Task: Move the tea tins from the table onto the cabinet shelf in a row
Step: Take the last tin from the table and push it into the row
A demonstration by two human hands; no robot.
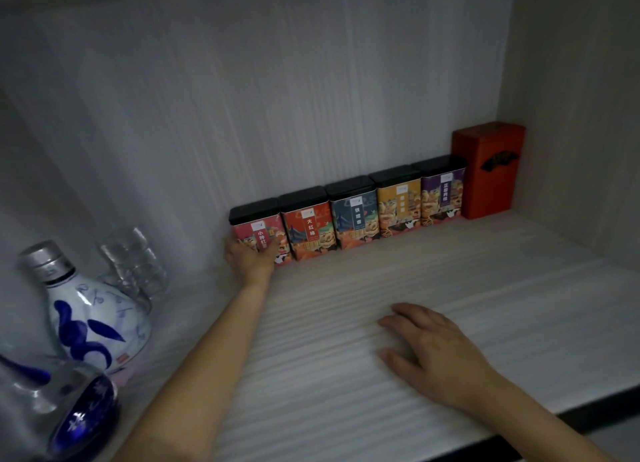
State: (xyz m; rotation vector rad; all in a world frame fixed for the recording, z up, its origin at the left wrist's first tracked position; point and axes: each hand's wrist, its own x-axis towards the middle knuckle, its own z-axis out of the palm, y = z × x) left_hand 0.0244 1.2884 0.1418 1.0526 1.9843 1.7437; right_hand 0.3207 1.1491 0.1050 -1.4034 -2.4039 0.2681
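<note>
Several small tea tins with black lids stand side by side in a row against the back wall of the cabinet shelf [433, 271]. From left to right they are a pink tin [258, 227], a red tin [308, 229], a blue tin [353, 219], a yellow tin [398, 207] and a purple tin [441, 194]. My left hand [249, 259] reaches in and grips the lower front of the pink tin at the row's left end. My right hand [433, 347] lies flat on the shelf in front, fingers spread, holding nothing.
A taller red box [491, 170] stands in the back right corner, touching the purple tin. On the left of the shelf stand a blue-and-white porcelain bottle [93, 309], clear glass cups [133, 264] and a blue glass bottle [69, 416]. The shelf's front edge runs at the lower right.
</note>
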